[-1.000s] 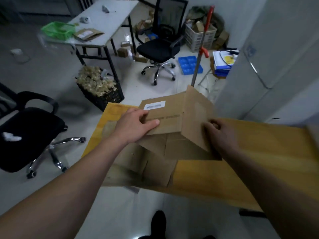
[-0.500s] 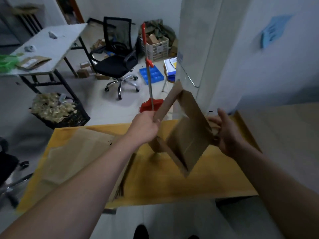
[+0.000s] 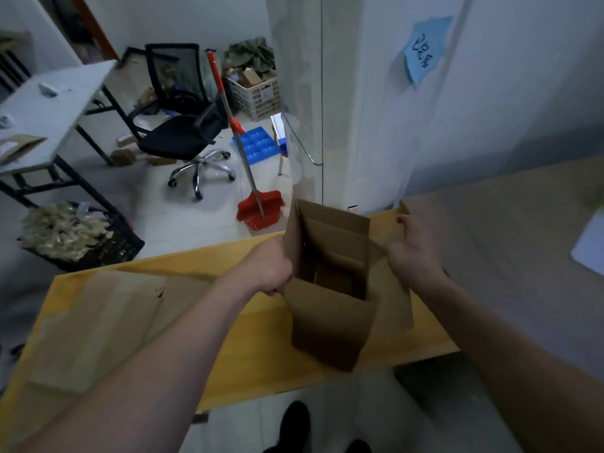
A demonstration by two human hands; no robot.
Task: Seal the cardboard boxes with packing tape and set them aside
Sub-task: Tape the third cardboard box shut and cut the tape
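A brown cardboard box stands upright on the yellow table, its top open and its flaps up. My left hand grips the box's left wall at the rim. My right hand is at the box's right side, fingers spread and touching the raised right flap. A flattened cardboard box lies on the table to the left. No packing tape is in view.
A red dustpan with a long handle stands on the floor behind the table. A black office chair, a grey table, a black crate of packing filler and a white column are beyond.
The box has gone from flat and tilted in the air to opened out and upright on the table. My head has turned right. My right hand has moved to the right flap.
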